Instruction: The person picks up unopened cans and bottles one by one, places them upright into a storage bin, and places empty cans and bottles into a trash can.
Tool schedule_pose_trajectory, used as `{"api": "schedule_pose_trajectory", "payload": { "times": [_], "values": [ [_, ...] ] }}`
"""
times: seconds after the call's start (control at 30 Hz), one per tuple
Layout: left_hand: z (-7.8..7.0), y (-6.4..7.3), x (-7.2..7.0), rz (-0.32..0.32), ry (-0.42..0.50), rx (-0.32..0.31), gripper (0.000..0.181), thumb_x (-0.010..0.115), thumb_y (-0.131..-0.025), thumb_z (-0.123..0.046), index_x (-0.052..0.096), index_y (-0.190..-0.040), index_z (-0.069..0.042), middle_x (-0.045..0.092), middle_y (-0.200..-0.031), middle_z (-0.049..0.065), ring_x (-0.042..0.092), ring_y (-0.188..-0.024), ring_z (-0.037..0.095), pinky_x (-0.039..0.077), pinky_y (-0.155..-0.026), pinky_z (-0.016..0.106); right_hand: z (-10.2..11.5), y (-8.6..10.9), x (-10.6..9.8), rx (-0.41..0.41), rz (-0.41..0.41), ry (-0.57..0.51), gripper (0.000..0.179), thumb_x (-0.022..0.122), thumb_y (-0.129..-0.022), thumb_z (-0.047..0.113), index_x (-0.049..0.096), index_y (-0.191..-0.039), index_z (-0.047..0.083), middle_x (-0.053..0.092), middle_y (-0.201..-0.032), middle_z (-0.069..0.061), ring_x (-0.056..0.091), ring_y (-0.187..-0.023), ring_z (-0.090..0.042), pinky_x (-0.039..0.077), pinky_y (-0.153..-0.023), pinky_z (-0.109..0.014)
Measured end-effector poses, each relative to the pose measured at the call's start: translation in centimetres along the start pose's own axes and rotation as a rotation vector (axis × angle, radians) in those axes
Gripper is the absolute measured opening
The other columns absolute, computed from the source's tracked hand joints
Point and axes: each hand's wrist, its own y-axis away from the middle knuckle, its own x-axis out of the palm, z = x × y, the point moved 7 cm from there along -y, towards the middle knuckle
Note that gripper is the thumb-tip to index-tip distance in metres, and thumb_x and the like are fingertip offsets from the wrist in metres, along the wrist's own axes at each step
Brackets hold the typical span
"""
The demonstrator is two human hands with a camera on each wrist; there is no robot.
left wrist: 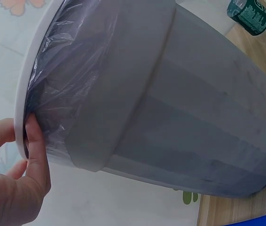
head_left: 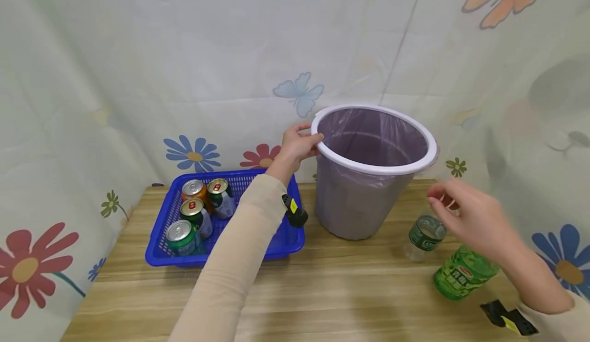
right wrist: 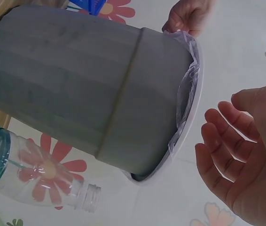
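L hand (head_left: 296, 146) pinches bin (head_left: 355, 204) at rim. R hand (head_left: 477, 218) relaxed, fingers loosely bent, rt of bin, nr clear btl (head_left: 425, 235) & green btl (head_left: 463, 274). Basket (head_left: 162, 229) w/ cans (head_left: 192, 208) left of bin

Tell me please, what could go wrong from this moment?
The left grip holds the rim at one side only, so the bin might tip if pushed. The right grip, holding nothing, is near the clear bottle and green bottle; it might knock one over. The thin liner could slip if tugged.
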Motion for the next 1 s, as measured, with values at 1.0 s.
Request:
{"api": "schedule_pose_trajectory", "payload": {
  "times": [1.0],
  "values": [
    [-0.3,0.4,0.1,-0.004,-0.004,0.002,0.047,0.066,-0.084,-0.011,0.048,-0.126,-0.012,0.061,-0.103,0.011,0.065,-0.071,0.018,0.056,-0.067,0.028,-4.5,7.5,-2.0,0.377,-0.195,-0.082,0.026,0.061,-0.082,-0.006,0.060,-0.108,-0.003,0.055,-0.102,0.014,0.035,-0.086,0.027,0.029,-0.074,0.005]
  ]
}}
